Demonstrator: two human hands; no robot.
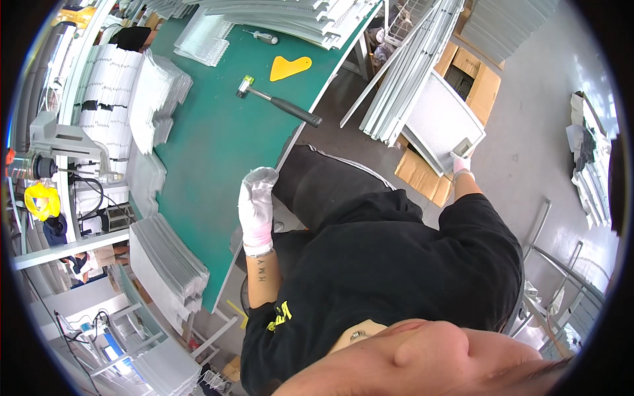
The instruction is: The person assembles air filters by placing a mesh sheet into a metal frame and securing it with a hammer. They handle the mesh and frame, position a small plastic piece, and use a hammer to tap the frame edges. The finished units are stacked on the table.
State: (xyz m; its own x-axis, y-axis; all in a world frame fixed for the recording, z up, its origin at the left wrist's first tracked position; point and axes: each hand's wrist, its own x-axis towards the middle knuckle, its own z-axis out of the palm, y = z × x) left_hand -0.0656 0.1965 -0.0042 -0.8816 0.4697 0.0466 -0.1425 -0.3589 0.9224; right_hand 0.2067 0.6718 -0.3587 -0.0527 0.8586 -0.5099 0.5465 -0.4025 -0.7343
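Note:
My right hand, in a white glove, reaches out to the far right and grips the lower corner of a pale, flat metal panel. A small rectangular opening or plate shows in the panel near my fingers. The panel leans against a stack of long white metal strips. My left hand, also in a white glove, is by the near edge of the green table. Its fingers are together and bent over, with nothing visible in them.
On the table lie a black-handled mallet, a yellow scraper and a screwdriver. Stacked metal panels line its far side, with more at the left. Cardboard lies under the panel; a metal-framed cart stands right.

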